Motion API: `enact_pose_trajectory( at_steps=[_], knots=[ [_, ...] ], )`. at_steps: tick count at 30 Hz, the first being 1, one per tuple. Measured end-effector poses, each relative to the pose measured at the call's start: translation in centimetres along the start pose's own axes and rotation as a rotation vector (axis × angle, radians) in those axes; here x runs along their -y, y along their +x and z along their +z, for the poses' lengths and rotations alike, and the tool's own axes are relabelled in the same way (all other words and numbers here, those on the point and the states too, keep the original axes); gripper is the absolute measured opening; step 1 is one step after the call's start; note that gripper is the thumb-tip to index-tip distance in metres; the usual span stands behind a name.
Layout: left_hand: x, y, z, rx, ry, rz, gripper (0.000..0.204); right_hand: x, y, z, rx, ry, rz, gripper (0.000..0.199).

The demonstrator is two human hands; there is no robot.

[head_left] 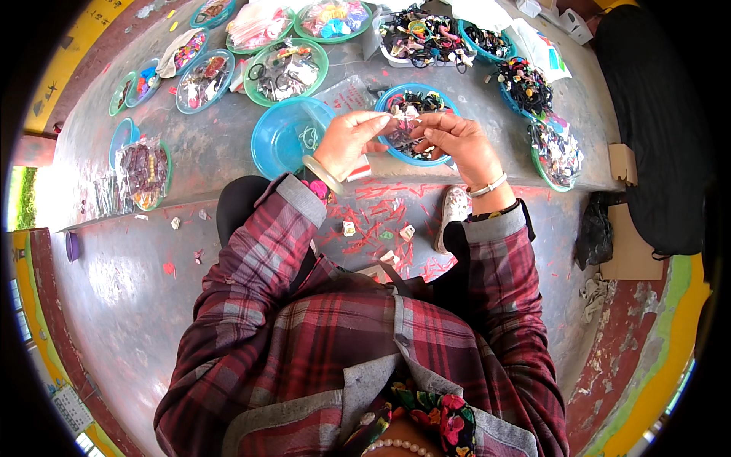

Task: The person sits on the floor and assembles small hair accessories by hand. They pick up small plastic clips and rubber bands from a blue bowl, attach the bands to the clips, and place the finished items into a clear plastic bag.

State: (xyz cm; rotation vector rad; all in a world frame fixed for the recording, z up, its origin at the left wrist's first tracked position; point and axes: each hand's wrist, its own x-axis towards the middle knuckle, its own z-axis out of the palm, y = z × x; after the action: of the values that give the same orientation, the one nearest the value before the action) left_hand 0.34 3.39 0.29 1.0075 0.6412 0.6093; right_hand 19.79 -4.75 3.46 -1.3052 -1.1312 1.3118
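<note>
My left hand [349, 142] and my right hand [464, 146] are raised close together above the front edge of the grey ledge. Thumb and forefinger of each are pinched toward a small pink-and-white hair ornament [404, 114] between them; its details are too small to make out. Right behind it stands a blue basin [383, 99] of dark hair ties with small decorations. To the left, beside my left wrist, a larger blue basin [266, 141] holds a pale looped strand and little else.
Green and blue basins of hair accessories, such as one green basin [250, 85], line the ledge [221, 152]. A white tray [387, 55] of black hair ties sits farther back. Red scraps [373, 221] litter the floor between my feet. A black bag [594, 232] and cardboard [632, 244] lie right.
</note>
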Motion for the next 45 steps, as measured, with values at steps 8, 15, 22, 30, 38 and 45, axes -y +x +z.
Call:
enact_pose_trajectory(
  at_steps=[8,15,22,30,38,45],
  knots=[
    [0.5,-0.2,0.6,0.092,0.401,0.264,0.035,-1.8,-0.2,3.0,-0.188,-1.170,-0.480,0.016],
    [2.1,0.2,0.6,0.070,0.614,0.424,0.023,-2.9,-0.4,4.6,-0.066,-1.249,-0.455,0.016],
    [2.1,0.1,0.7,-0.007,0.293,0.245,0.022,-2.9,-0.2,5.0,-0.134,-1.234,-0.587,0.019],
    [1.7,0.3,0.6,-0.071,0.475,0.389,0.022,-2.2,0.2,4.7,-0.192,-1.009,-0.725,0.018],
    [-3.0,0.0,-0.2,-0.195,0.535,0.497,0.027,1.6,1.1,-2.2,-0.614,-0.244,-0.239,0.016],
    [-3.3,0.6,-1.2,-0.229,0.790,0.525,0.027,-7.3,5.2,-5.5,-0.492,-0.975,-0.001,0.014]
  ],
)
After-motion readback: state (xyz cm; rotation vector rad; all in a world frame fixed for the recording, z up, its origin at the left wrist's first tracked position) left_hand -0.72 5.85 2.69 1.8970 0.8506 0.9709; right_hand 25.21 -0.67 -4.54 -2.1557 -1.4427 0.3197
